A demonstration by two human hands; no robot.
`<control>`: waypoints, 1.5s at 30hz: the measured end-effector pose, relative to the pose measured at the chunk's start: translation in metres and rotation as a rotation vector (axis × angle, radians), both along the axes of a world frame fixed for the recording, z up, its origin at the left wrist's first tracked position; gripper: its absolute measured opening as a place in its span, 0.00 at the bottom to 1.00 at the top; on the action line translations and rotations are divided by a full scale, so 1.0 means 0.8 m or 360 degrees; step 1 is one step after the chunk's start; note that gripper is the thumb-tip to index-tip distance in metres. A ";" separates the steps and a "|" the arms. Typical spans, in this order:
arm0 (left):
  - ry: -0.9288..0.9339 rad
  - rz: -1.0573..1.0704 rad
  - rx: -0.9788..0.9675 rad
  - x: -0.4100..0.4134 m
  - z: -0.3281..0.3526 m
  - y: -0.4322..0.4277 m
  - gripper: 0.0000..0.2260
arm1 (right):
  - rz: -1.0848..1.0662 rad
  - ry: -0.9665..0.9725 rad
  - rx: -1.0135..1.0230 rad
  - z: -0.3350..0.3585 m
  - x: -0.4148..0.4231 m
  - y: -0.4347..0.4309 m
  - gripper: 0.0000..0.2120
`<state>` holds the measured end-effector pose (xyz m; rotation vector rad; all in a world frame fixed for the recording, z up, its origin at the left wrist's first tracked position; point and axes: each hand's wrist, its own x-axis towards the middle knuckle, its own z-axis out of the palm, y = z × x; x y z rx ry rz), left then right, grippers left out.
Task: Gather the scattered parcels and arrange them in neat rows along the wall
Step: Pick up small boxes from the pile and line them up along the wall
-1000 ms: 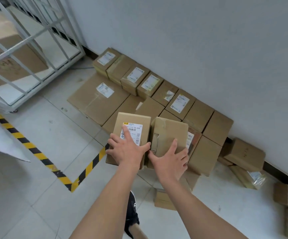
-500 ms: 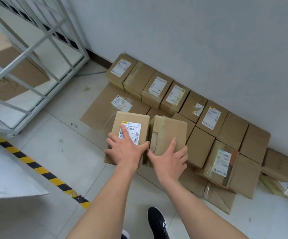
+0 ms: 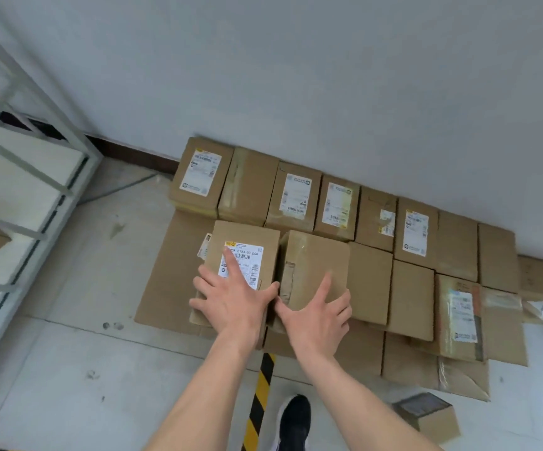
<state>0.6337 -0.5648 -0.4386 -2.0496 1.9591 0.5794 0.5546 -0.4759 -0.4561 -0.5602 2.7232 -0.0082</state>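
My left hand (image 3: pixel 232 301) grips the near end of a brown parcel with a white barcode label (image 3: pixel 247 242), fingers spread on its top. My right hand (image 3: pixel 319 312) holds a plain taped brown parcel (image 3: pixel 315 258) right beside it. Both parcels hang over a large flat carton (image 3: pixel 166 281) lying on the floor. Behind them a row of labelled parcels (image 3: pixel 296 193) lines the white wall (image 3: pixel 328 76). A second row of plain parcels (image 3: pixel 410 297) runs to the right of my hands.
A grey metal cage trolley (image 3: pixel 26 177) stands at the left. Yellow-black floor tape (image 3: pixel 260 395) runs toward my black shoe (image 3: pixel 292 421). A small loose parcel (image 3: pixel 429 418) lies on the tiles at the lower right. More parcels (image 3: pixel 540 284) sit by the wall at the far right.
I have stepped closer to the wall and turned right, carrying both parcels forward. They now sit just in front of the wall row, over the flat carton.
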 end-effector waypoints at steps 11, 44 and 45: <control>0.0015 -0.0177 0.0100 -0.094 -0.123 -0.037 0.53 | -0.0182 -0.0144 -0.0021 -0.118 -0.079 -0.024 0.58; 0.0232 -0.0791 0.0323 -0.190 -0.100 0.021 0.41 | 0.0253 -0.0238 0.0003 -0.077 -0.159 0.073 0.32; 0.0285 -0.0882 0.0304 -0.198 -0.076 0.031 0.41 | 0.0180 -0.0214 -0.0020 -0.061 -0.161 0.091 0.31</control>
